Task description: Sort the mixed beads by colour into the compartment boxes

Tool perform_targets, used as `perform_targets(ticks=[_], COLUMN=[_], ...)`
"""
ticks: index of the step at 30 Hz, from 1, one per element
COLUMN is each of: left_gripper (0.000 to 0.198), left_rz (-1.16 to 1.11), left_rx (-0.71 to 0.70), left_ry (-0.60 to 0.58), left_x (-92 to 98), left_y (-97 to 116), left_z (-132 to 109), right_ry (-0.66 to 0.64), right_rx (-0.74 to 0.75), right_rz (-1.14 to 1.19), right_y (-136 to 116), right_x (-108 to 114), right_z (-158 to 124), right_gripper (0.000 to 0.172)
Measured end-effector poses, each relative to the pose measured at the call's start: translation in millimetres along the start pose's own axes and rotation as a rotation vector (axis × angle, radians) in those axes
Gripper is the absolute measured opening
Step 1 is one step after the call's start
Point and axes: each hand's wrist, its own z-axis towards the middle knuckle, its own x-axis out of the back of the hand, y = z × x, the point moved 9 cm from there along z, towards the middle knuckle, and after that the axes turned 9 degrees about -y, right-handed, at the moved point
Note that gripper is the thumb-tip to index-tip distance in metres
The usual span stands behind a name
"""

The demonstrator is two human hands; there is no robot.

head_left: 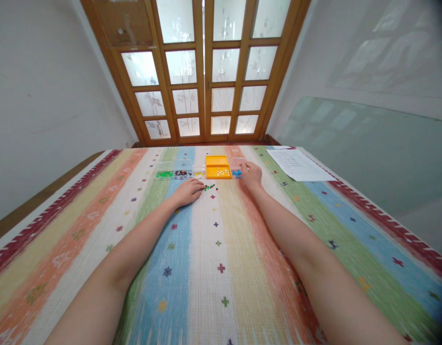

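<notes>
My left hand (190,191) rests on the cloth with its fingers together at a small green and dark piece (208,187); what they grip is too small to make out. My right hand (251,174) is closed beside a clear box of blue pieces (236,173), its fingertips pinched over the box; anything between them is too small to see. Between the hands stands an open orange case (216,160) with white pieces in its front part. Left of it are clear boxes with green pieces (165,174), dark brown pieces (182,174) and yellow pieces (198,174).
A striped, patterned cloth (206,268) covers the table. White printed paper (298,164) lies at the back right. One tiny dark piece (216,189) sits in front of the orange case. Beyond the table are wooden glazed doors (203,86).
</notes>
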Motion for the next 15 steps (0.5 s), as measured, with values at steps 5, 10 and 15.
perform_targets(ticks=[5,10,15], left_gripper=[0.038,0.037,0.037], left_rz=[-0.002,-0.034,-0.061], left_rx=[0.005,0.016,-0.013], left_ry=[-0.015,-0.004,0.01], left_x=[1.8,3.9,4.6], left_y=[3.5,3.9,6.8], left_z=[1.7,1.8,0.9], right_ry=[-0.051,-0.06,-0.065], right_rx=[-0.108,-0.133,-0.115], right_rz=[-0.051,-0.037,-0.056], right_y=[12.6,9.3,9.4], right_x=[-5.1,-2.0,-5.9], right_z=[-0.6,-1.3,-0.9], right_gripper=[0.037,0.039,0.038])
